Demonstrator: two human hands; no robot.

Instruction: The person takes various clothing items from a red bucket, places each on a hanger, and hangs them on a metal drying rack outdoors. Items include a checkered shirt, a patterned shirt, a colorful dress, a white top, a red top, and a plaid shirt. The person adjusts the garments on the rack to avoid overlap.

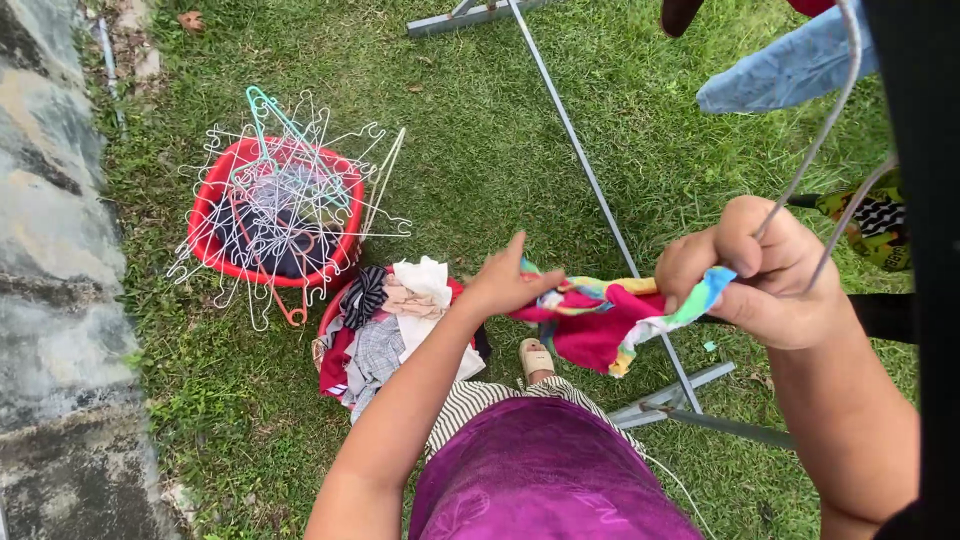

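Head view, outdoor drying area. Item: small multicoloured garment [600, 320], pink with yellow, blue and white patches, stretched between both hands above the grass. Left hand [505, 285]: fingers pinched together on the garment's left edge. Right hand [765, 275]: clenched on the garment's right end and on the thin wire hanger [825, 130], whose loop rises toward the upper right. Step in hand, as judged: fitting the garment to the hanger; doing so appears to call for spreading the cloth and working the wire into it while the right hand keeps its grip. Nearby: red basket of laundry [375, 335] just below the left forearm; second red basket [275, 215] heaped with pale wire hangers, beside it to the upper left. Metal drying-rack frame [590, 185] runs diagonally behind the garment; a pale blue cloth [780, 70] hangs at top right. Surface: short green grass [480, 130]; weathered concrete edge [50, 250] along the left.
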